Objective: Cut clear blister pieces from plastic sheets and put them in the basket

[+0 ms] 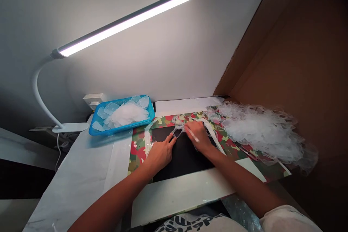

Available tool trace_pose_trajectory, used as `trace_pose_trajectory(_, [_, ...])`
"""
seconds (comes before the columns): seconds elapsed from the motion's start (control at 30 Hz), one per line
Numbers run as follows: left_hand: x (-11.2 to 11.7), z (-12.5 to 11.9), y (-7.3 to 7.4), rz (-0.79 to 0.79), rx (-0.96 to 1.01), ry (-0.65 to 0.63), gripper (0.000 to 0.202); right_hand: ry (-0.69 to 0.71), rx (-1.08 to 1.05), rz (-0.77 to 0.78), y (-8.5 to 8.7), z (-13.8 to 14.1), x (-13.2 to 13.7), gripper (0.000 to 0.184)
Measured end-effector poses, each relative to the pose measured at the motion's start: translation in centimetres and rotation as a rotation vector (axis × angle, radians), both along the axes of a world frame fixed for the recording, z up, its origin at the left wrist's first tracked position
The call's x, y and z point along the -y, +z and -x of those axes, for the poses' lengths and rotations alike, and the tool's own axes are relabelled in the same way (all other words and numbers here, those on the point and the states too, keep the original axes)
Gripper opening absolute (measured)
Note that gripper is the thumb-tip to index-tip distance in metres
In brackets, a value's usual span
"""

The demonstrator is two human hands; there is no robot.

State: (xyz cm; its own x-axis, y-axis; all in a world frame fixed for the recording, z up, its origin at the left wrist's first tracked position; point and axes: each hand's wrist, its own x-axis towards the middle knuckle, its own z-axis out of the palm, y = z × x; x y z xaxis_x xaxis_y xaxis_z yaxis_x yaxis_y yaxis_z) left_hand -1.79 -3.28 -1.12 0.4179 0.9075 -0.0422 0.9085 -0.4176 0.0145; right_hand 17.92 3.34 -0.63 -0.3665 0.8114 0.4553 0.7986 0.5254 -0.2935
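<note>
**Two hands at one clear plastic piece on the black mat**

Two hands worked close together at the middle of the surface [89,174]. The left hand [160,154] lay palm down on the black mat [185,161], with its fingers stretched forward and open, and the fingertips pressed the near edge of a thin clear plastic piece [179,125]. This piece lay just in front of both hands, partly on the mat and partly on the camouflage sheet [137,150]. The right hand [198,136] was closed around a thin white tool [192,135], and its fingers touched the same plastic piece from the right side.

Right of the hands, a big heap of clear plastic scraps [263,130] rested against a cardboard wall [293,65]. Left and behind, a blue basket [94,130] held more clear pieces. A white lamp [125,21] shone over the surface.
</note>
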Motion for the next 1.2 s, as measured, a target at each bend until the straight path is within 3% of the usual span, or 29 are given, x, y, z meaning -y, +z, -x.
trace_pose_trajectory(0.1, [-0.1, 0.2, 0.1, 0.011, 0.035, 0.004, 0.06, -0.302, -0.302, -0.056, 1.7, -3.8, -1.3, 0.018])
trace_pose_trajectory(0.17, [-0.5, 0.5, 0.4, 0.036, 0.115, 0.012, 0.059, -0.367, -0.507, -0.036, 2.6, -5.5, -1.2, 0.021])
trace_pose_trajectory(0.23, [-1.3, 1.0, 0.9, 0.082, 0.295, 0.028, 0.051, -0.264, -0.621, 0.048, 3.2, -5.6, -0.1, 0.022])
trace_pose_trajectory(0.33, [-2.8, 1.6, 1.9, 0.276, 0.767, 0.136, 0.036, -0.024, -0.589, 0.17, 3.5, -3.3, 2.9, 0.018])
trace_pose_trajectory(0.43, [-3.6, 1.8, 2.6, 0.662, 1.115, 0.237, 0.064, 0.218, -0.495, 0.24, 3.1, -0.4, 5.9, 0.013])
trace_pose_trajectory(0.53, [-3.3, 1.5, 2.9, 0.846, 1.138, 0.232, 0.059, 0.426, -0.487, 0.431, 2.5, 0.8, 6.9, 0.011])
trace_pose_trajectory(0.6, [-2.8, 1.2, 2.9, 0.822, 1.125, 0.182, 0.048, 0.375, -0.667, 0.576, 2.2, 0.4, 6.2, 0.019])
trace_pose_trajectory(0.7, [-2.0, 0.8, 2.8, 0.717, 1.102, 0.087, 0.044, 0.188, -0.994, 0.808, 2.2, -0.9, 4.0, 0.032])
trace_pose_trajectory(0.83, [-1.6, 0.5, 2.2, 0.564, 0.954, 0.031, 0.041, 0.205, -0.994, 1.123, 2.2, -1.1, 2.9, 0.039])
trace_pose_trajectory(0.9, [-1.6, 0.4, 1.8, 0.502, 0.891, 0.042, 0.043, 0.231, -0.949, 1.098, 1.9, -0.3, 3.2, 0.041])
trace_pose_trajectory(1.0, [-1.5, 0.3, 1.4, 0.425, 0.875, 0.071, 0.049, 0.222, -0.929, 0.888, 1.3, 0.2, 3.0, 0.037])
trace_pose_trajectory(1.07, [-1.3, 0.4, 1.4, 0.414, 0.942, 0.111, 0.051, 0.084, -0.949, 0.708, 0.8, -0.7, 1.8, 0.034])
trace_pose_trajectory(1.13, [-0.9, 0.6, 1.7, 0.457, 1.06, 0.178, 0.052, -0.155, -0.967, 0.525, 0.4, -2.7, 0.0, 0.031])
trace_pose_trajectory(1.2, [-0.5, 0.8, 2.0, 0.521, 1.187, 0.238, 0.053, -0.325, -0.939, 0.423, 0.2, -5.0, -1.8, 0.031])
